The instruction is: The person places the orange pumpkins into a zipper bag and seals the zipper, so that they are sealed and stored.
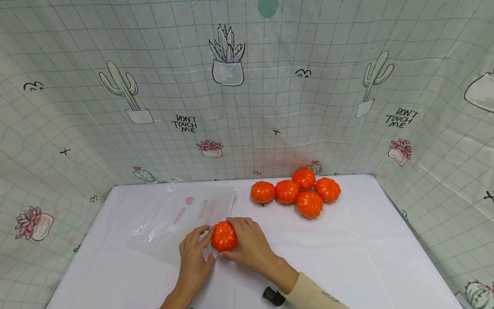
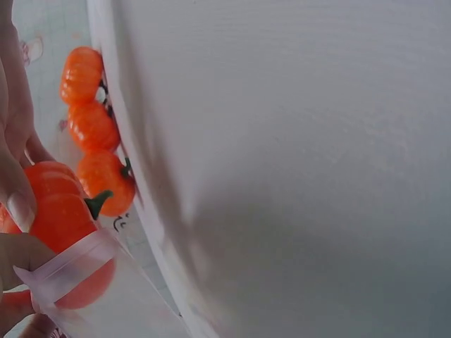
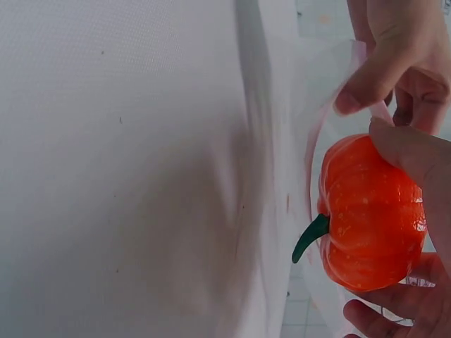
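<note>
A small orange toy pumpkin [image 1: 224,237] is in my right hand [image 1: 252,246], which grips it between thumb and fingers. Its dark green stem [image 3: 311,237] shows in the right wrist view. My left hand [image 1: 194,259] pinches the rim of a clear plastic bag [image 1: 154,240] with a pink edge strip [image 2: 77,267]. The bag lies on the table to the left, with pink print on it. In the left wrist view the pumpkin sits at the bag's mouth, its lower part behind the clear film.
Several more orange pumpkins [image 1: 309,204] stand grouped at the back of the white table [image 1: 347,257]. A black object [image 1: 273,296] lies near the right sleeve at the front. A printed grid curtain [image 1: 278,98] hangs behind and along the sides.
</note>
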A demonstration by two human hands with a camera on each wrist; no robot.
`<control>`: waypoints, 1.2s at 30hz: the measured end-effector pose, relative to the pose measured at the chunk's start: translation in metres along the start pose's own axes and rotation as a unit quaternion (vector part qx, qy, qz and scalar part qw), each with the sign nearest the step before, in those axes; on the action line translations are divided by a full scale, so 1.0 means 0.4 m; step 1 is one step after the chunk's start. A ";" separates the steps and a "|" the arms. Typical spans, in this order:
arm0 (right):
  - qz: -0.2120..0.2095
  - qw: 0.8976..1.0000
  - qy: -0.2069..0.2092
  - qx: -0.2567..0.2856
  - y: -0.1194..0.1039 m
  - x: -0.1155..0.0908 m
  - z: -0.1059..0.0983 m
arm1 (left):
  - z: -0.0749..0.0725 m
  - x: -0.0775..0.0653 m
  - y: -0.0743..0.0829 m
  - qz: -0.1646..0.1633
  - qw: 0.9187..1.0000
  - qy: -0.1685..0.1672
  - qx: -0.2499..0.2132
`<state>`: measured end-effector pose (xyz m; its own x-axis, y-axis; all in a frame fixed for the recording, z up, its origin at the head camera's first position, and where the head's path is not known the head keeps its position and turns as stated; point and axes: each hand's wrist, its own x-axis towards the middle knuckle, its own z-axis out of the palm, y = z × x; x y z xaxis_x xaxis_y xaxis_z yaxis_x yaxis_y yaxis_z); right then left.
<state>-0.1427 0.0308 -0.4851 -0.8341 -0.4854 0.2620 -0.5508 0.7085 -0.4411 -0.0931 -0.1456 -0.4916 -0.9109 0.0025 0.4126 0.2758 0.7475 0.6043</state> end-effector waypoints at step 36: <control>-0.097 0.985 0.025 -0.142 0.014 0.014 0.066 | 0.014 0.000 -0.006 0.083 0.994 0.046 0.046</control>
<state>-0.1496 0.0185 -0.5086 -0.7090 -0.6049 0.3625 -0.6798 0.7230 -0.1231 -0.0955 -0.1439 -0.4968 -0.8217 0.0732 0.5653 0.3870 0.7996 0.4591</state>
